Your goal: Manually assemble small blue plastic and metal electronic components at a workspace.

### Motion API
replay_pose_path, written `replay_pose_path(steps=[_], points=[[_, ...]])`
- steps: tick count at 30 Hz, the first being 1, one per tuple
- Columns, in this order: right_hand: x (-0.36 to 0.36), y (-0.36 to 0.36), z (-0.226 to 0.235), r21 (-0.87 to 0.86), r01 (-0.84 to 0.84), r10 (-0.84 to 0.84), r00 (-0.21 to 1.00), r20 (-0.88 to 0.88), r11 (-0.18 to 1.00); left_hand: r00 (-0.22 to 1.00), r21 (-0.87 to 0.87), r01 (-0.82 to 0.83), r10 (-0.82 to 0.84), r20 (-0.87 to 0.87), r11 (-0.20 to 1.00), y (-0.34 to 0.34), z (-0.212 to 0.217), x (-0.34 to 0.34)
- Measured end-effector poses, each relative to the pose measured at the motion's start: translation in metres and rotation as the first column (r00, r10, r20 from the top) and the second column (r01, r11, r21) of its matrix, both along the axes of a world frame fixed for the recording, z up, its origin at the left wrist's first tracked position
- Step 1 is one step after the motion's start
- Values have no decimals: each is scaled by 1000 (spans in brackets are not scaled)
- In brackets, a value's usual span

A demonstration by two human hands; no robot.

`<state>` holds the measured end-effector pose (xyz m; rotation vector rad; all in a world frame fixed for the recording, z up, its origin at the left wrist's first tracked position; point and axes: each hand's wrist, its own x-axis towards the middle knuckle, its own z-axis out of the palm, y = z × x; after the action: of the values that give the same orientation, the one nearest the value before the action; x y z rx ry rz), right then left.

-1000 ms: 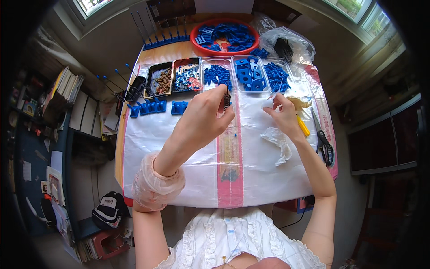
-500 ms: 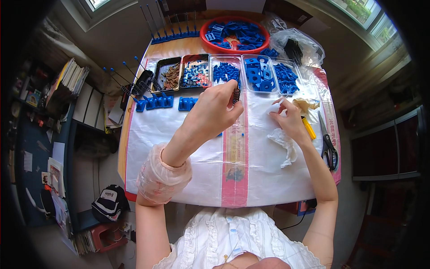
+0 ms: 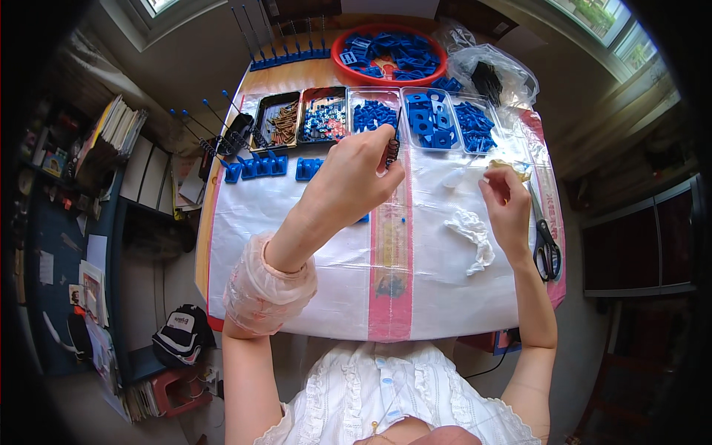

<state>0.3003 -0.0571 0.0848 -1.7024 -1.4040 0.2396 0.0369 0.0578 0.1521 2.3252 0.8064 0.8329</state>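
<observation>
My left hand (image 3: 350, 174) is raised over the middle of the table, its fingers closed on a black coil spring (image 3: 392, 153) with a thin dark rod sticking up from it. On the right, my right hand (image 3: 510, 211) has its fingers curled in toward the thumb; whatever may be between the tips is too small to make out. It is nearest to a crumpled tan wrapper (image 3: 521, 170). Crumpled white tissue (image 3: 471, 239) lies to its left, black-handled scissors (image 3: 547, 256) to its right. Blue clip-like pieces (image 3: 263, 166) are lined up beyond my left forearm.
Trays of brown screws (image 3: 283, 124), small nuts (image 3: 323, 122) and blue plastic parts (image 3: 430, 122) form a row. Behind stand a red basin (image 3: 337, 63) of blue pieces, a clear plastic bag (image 3: 512, 70), and a rack of upright rods (image 3: 289, 58). A white sheet (image 3: 311, 315) covers the table.
My right hand has moved right, away from the pale scrap and over the yellow-handled tool, which it now hides. The left hand holds the spring in nearly the same place.
</observation>
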Motion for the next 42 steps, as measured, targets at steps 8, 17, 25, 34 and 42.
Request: replay_pose_path(steps=[8, 17, 25, 34, 42], points=[[-67, 17, 34, 26, -377, 372, 899, -231, 926, 1000, -7, 20, -20, -2, 1000, -5, 12, 8], [-90, 45, 28, 4, -461, 437, 837, -329, 887, 999, 58, 36, -37, 14, 998, -4, 11, 5], [-88, 47, 25, 30, -472, 451, 819, -355, 881, 998, 83, 50, -53, 38, 995, -2, 4, 11], [-86, 50, 19, 60, -467, 463, 837, -290, 882, 997, 52, 55, -58, 55, 997, -2, 0, 11], [-80, 51, 21, 65, -434, 434, 855, -283, 898, 995, 34, -97, 97, 1, 995, -28, 10, -12]])
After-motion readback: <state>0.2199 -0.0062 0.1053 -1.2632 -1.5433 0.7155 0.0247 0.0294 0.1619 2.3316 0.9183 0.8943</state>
